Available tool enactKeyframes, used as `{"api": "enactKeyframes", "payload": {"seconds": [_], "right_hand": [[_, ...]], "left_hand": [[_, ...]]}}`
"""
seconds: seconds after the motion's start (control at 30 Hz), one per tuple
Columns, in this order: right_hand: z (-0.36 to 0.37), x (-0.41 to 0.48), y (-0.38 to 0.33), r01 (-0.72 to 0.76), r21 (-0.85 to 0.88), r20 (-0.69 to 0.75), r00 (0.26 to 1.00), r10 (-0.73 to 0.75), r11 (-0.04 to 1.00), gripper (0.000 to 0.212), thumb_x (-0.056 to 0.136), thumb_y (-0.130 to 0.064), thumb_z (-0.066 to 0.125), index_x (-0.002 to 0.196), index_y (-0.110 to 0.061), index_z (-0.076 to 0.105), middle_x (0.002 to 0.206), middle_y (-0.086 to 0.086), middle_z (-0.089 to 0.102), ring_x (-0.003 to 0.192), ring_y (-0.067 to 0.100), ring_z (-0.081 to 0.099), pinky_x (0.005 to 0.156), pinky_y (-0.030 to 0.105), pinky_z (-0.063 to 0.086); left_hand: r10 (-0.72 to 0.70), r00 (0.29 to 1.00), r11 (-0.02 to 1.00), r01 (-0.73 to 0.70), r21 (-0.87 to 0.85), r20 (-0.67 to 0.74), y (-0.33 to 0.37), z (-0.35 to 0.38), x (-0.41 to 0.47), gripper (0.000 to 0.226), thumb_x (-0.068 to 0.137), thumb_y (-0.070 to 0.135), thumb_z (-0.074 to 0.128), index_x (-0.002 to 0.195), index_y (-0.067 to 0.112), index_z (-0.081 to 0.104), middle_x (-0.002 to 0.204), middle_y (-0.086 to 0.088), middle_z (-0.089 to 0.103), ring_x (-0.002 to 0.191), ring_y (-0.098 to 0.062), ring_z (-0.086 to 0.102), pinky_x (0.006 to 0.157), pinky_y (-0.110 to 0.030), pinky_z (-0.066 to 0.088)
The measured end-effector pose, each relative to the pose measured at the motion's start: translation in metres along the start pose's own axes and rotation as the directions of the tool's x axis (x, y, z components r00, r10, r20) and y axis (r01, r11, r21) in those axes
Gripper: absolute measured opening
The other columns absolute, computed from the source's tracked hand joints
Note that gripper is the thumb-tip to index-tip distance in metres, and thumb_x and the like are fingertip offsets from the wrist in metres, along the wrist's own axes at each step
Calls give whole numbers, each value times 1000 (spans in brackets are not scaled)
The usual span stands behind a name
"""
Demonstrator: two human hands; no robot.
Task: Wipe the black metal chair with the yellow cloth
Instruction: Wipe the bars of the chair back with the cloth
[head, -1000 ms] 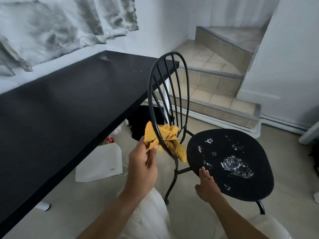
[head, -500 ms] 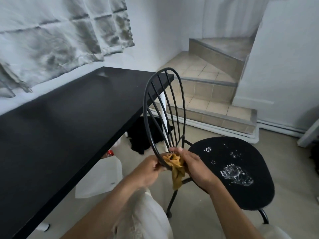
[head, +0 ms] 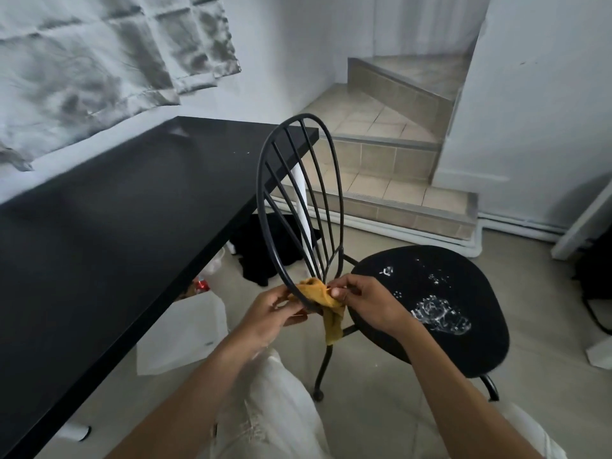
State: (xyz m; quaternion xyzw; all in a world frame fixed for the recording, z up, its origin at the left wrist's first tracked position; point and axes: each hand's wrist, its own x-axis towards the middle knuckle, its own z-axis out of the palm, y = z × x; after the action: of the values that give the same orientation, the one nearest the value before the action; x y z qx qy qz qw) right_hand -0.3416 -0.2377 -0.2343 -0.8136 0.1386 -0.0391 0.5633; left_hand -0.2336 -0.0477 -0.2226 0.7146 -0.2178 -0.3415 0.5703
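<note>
Right hand (head: 367, 303), now on cloth (head: 316, 292) (chair (head: 463, 286))

The beige floor (head: 381, 422) carries the chair (head: 470, 352) at the near right, its thin legs planted on it. At the left stands a black table (head: 116, 226) on a white leg (head: 300, 200). Under the table lie a white bag (head: 185, 329), a red can (head: 202, 285) and, farther back, a black heap of fabric (head: 265, 256).
</note>
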Motion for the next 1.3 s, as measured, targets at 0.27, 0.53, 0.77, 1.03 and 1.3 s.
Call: {"api": "enactKeyframes", "payload": {"seconds": [0.27,0.53,0.77,1.03,1.3], "right_hand": [[-21,-5,-20,140,188,-299,951,-79,972,25,101,-31,45,100,-9,58,86,2,59,84,14,59,86,32,53],[-28,-5,-11,131,186,-595,804,6,974,26,105,-27,39,105,-5,54,81,3,61,61,1,58,57,16,50],[-32,-13,19,-214,135,-472,845,252,968,39,103,-40,39,125,-10,53,95,6,59,81,16,58,67,27,47],[-3,-20,-3,91,-298,175,984,-39,950,76,74,-89,37,115,-30,63,103,-14,59,97,5,58,84,21,48],[17,-24,-6,267,-142,-42,960,-275,953,17,96,-19,62,111,-19,69,100,-5,70,94,13,67,85,32,57]], "left_hand": [[237,968,924,-197,326,-86,15,-6,9,33,78,50,73,95,22,67,93,1,70,94,-15,67,86,-38,55],[365,930,857,-317,406,-44,28,-22,-9,3,90,23,65,88,21,64,84,7,69,84,-10,67,71,-22,53],[329,943,884,-327,333,52,21,-17,-30,17,95,23,57,110,29,61,107,7,69,106,-7,64,87,-22,53],[322,946,913,-306,271,-17,38,-3,-20,26,99,14,51,114,30,64,108,7,68,103,0,63,92,-21,51],[372,928,884,-361,295,21,57,-10,-13,34,95,4,53,95,34,68,90,12,71,96,-5,65,83,-17,50]]}}
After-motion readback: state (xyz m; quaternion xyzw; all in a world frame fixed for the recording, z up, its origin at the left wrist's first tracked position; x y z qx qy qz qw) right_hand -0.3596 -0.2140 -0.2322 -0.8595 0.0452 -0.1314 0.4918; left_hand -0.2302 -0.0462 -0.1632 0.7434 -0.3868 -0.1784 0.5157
